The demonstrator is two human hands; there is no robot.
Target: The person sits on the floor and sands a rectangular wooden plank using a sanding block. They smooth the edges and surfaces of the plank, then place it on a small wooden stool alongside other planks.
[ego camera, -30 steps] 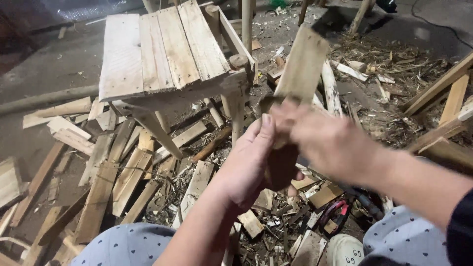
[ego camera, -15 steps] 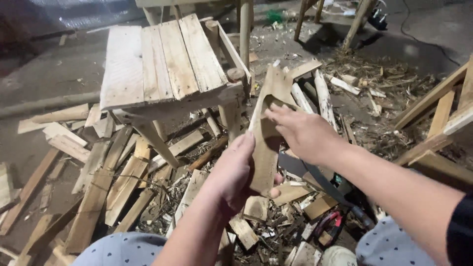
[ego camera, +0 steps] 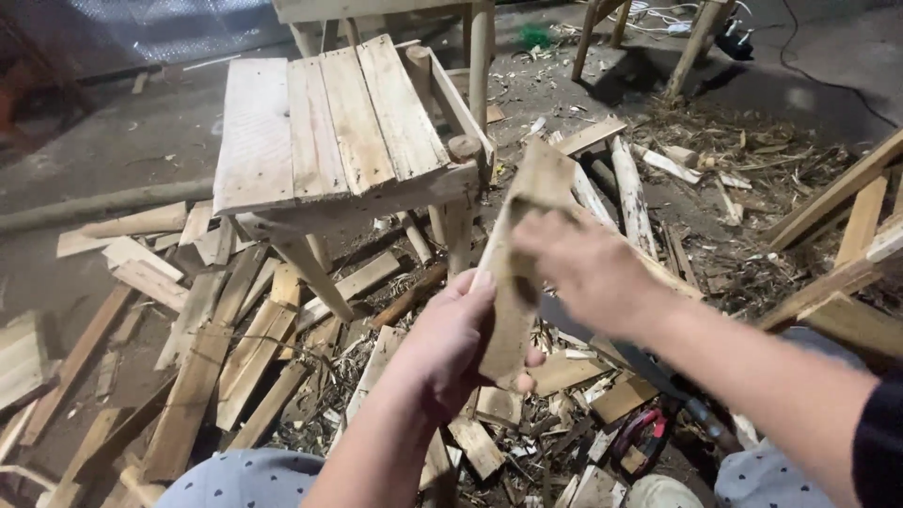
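Scrap-strewn floor (ego camera: 141, 141) lies below as we hold a wooden slat (ego camera: 515, 282) at frame centre, long axis near-upright: left hand (ego camera: 450, 346) clasps its lower end, right hand (ego camera: 588, 268) grips its upper half.

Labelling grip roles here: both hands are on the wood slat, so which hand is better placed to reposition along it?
Probably right. The left hand wraps the wood slat low, carrying it; the right hand rests near its top, seemingly freer.

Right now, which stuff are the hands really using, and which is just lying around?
In use:
- flat wood piece
- left hand, gripping its lower end
- right hand, on its upper part

Lying about:
- slatted wooden stool
- scrap planks
- wood shavings
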